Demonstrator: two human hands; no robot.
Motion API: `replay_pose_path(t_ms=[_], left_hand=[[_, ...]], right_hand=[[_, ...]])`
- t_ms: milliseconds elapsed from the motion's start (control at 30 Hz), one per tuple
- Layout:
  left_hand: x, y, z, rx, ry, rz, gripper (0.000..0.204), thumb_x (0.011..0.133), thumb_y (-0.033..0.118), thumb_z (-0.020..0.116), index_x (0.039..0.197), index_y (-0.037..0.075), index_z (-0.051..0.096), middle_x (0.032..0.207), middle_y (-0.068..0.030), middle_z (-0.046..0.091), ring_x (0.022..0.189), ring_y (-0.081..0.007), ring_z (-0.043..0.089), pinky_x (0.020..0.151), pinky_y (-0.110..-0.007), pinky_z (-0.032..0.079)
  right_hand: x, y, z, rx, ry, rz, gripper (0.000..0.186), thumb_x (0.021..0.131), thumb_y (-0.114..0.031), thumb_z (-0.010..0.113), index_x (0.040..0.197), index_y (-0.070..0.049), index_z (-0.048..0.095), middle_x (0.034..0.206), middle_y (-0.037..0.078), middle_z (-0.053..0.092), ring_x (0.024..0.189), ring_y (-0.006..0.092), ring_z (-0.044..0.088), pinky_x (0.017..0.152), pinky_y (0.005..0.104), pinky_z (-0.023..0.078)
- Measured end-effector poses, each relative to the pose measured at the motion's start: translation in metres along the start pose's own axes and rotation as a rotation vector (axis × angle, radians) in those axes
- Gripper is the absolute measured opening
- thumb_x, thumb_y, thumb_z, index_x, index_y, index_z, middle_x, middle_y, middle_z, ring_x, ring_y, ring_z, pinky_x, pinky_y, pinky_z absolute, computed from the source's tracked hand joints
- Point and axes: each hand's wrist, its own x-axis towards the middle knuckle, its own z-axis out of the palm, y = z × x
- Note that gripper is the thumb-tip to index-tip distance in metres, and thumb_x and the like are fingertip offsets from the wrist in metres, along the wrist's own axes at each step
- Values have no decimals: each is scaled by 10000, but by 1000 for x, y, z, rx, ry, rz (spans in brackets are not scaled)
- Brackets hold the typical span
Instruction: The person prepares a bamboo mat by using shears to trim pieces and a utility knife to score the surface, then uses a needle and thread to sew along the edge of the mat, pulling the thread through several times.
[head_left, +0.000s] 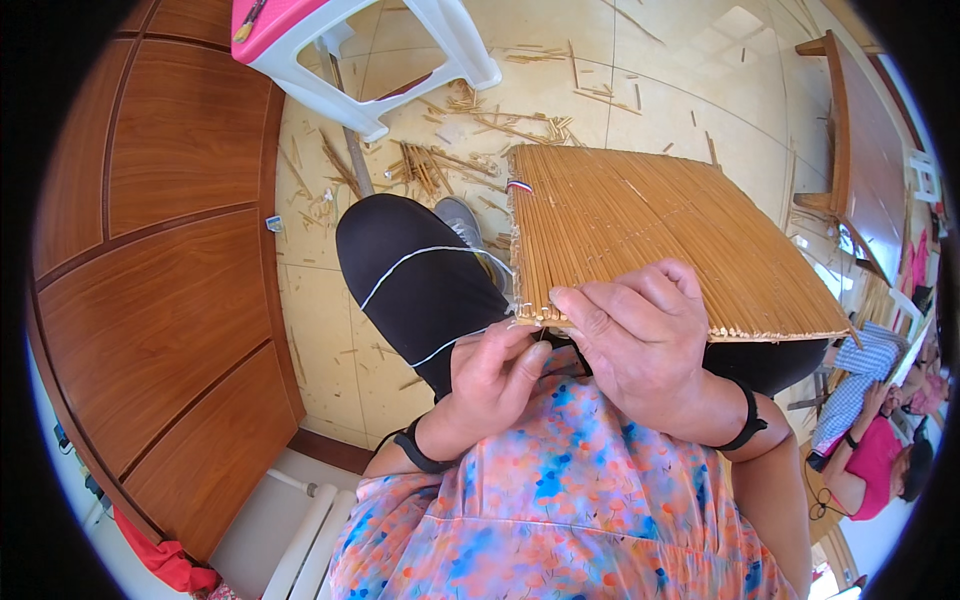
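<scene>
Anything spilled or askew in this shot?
Yes: short tan stalk pieces lie strewn across the cream tile floor, untidily heaped left of the golden-brown stalk panel and near the white plastic stool with a pink top. Looks like uncleared litter.

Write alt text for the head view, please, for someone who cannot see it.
A person's left hand and right hand touch the near left corner of a panel of thin brown stalks; white cord loops over the left leg. Stalk scraps litter the floor near a stool.

Single fisheye view, head-mounted, faces steeply down from above the wearer; hands point(645, 335) sit close, near centre; floor point(685, 45) lies farther off.
</scene>
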Motion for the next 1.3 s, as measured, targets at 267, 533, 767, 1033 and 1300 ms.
replay_pose_path(t_ms=[267, 533, 767, 1033, 1300], left_hand=[[-2, -4, -5, -10, -37, -7, 258, 812, -20, 677, 1057, -34, 598, 672, -101, 617, 523, -234, 617, 510, -324, 492], [-1, -5, -6, -25, -54, 44, 341, 793, -89, 624, 1132, -69, 594, 601, -51, 535, 480, -160, 536, 499, -259, 431], [3, -1, -10, 19, -64, 24, 292, 802, -72, 639, 1092, -66, 608, 631, -72, 580, 497, -166, 571, 514, -275, 454], [7, -1, -8, 19, -23, 40, 175, 811, -52, 661, 980, -58, 619, 650, -93, 612, 508, -178, 589, 514, -276, 456], [2, 0, -11, -64, -62, -187, 131, 826, 6, 710, 925, -28, 631, 742, -128, 683, 550, -176, 638, 513, -267, 487]], right_hand=[[1, -1, -1, 11, -15, 27, 300, 691, -146, 661, 981, -93, 713, 857, -37, 612, 730, 150, 561, 707, 347, 405], [1, 0, -1, 12, -9, 52, 285, 698, -142, 674, 977, -100, 716, 843, -35, 608, 731, 162, 549, 710, 352, 407], [0, 1, 1, 10, -9, 23, 321, 674, -118, 694, 993, -84, 711, 846, -29, 600, 735, 163, 544, 710, 352, 401], [-3, 1, 3, 31, 2, 20, 327, 676, -115, 698, 1001, -75, 708, 844, -34, 603, 720, 157, 542, 714, 351, 394], [-5, 1, 3, 33, -6, 29, 314, 684, -116, 699, 994, -71, 715, 845, -36, 610, 712, 147, 538, 721, 342, 392]])
